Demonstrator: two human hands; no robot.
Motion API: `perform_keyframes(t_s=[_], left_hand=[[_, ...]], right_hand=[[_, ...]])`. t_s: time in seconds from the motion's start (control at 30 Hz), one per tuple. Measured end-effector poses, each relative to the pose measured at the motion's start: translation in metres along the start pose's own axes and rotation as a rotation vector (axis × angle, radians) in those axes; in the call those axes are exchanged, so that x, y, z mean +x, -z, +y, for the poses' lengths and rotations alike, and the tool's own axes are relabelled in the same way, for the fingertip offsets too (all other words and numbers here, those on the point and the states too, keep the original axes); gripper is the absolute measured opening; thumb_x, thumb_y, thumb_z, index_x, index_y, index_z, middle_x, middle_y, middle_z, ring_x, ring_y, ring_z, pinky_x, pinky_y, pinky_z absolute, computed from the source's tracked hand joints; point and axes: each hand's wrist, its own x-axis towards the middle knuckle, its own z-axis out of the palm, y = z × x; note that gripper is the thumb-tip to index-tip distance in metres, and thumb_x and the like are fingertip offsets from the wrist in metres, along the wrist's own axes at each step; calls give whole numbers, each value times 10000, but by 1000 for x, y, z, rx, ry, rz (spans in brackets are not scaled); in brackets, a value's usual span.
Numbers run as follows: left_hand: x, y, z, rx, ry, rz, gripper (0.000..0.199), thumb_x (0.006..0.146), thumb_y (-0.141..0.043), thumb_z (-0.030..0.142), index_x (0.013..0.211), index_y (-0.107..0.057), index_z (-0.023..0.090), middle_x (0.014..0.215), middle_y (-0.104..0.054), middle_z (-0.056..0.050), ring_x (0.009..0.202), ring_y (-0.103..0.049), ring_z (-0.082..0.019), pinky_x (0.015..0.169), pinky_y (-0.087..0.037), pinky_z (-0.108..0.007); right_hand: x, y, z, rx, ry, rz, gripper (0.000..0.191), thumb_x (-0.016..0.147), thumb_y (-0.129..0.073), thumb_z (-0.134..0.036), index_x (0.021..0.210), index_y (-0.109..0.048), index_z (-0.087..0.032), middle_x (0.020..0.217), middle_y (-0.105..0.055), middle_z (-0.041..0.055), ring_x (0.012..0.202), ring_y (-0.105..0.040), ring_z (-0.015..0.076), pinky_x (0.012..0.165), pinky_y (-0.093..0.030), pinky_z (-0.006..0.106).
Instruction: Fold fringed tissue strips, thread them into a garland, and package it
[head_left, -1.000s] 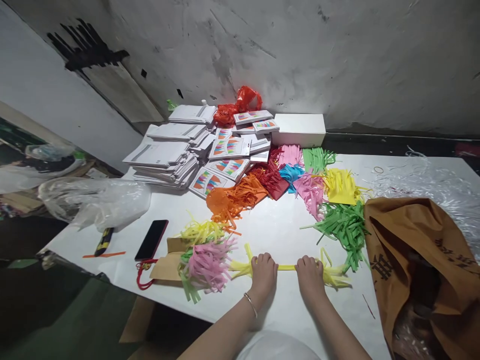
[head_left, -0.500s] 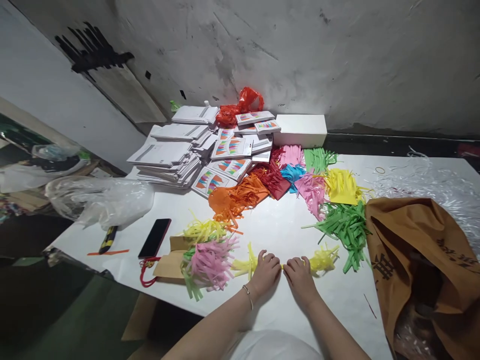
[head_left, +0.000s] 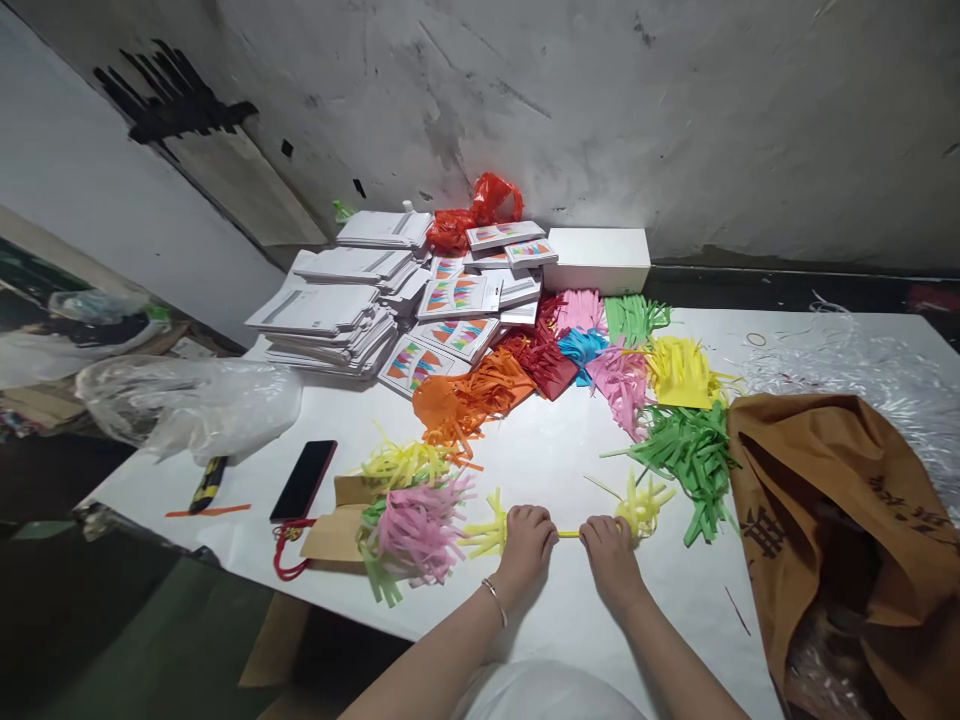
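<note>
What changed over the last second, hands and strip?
The left hand and right hand drew together, then parted partway, baring the middle of the yellow paper strip again. Its right-hand fringe shifted left. Both hands stayed on the strip. Unchanged: phone, green paper fringe, brown bag.

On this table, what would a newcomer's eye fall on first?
Probably the bright fringed bundles around the middle of the table, in many colours. In front, the left hand and right hand lie over a yellow strip with fringed ends. At the right lies a brown bag with dark lettering.
</note>
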Motion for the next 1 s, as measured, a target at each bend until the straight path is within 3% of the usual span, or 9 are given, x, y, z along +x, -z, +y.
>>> perform_keyframes(t_s=[0.27, 0.37, 0.5, 0.63, 0.83, 1.0], left_hand=[[13, -2, 18, 164, 161, -4, 180, 876, -502, 121, 794, -654, 171, 938, -597, -89, 908, -505, -279, 879, -325, -531], [13, 0, 17, 181, 62, -52, 192, 863, -509, 75, 824, -654, 195, 974, -599, -67, 954, -500, -267, 968, -284, -558], [4, 0, 13, 147, -136, -157, 225, 885, -503, 58, 859, -660, 217, 973, -617, -44, 986, -505, -235, 1079, -195, -547], [8, -2, 8, 67, -206, -244, 207, 913, -498, 102, 842, -673, 188, 945, -633, -61, 974, -524, -225, 1077, -216, -522], [31, 14, 7, -121, 1, -281, 157, 845, -559, 149, 772, -698, 158, 951, -656, -90, 986, -547, -246, 950, -323, -446], [24, 36, 22, -427, 240, -353, 308, 887, -510, 360, 782, -718, 157, 810, -683, -60, 839, -584, -222, 760, -407, -331]], right_hand=[[13, 8, -6, -41, -173, 35, 187, 916, -519, -141, 751, -560, -220, 811, -583, 56, 816, -500, 244, 862, -310, 448], [16, 8, -4, -42, -172, 62, 186, 915, -524, -144, 749, -567, -218, 801, -577, 48, 796, -496, 231, 881, -308, 457], [13, 7, -4, -2, 23, 41, 188, 888, -540, -81, 794, -591, -236, 828, -600, -3, 844, -527, 187, 1018, -267, 431], [8, 1, -8, 3, 125, 60, 162, 889, -525, -77, 880, -606, -217, 864, -618, 6, 871, -537, 187, 1063, -243, 423], [16, -5, -8, 7, 154, 153, 254, 895, -453, -37, 759, -593, -199, 738, -590, 23, 748, -506, 200, 971, -299, 419], [4, 32, -13, 123, 152, 226, 291, 942, -393, -67, 790, -606, -195, 740, -599, 14, 754, -524, 179, 982, -291, 428]])
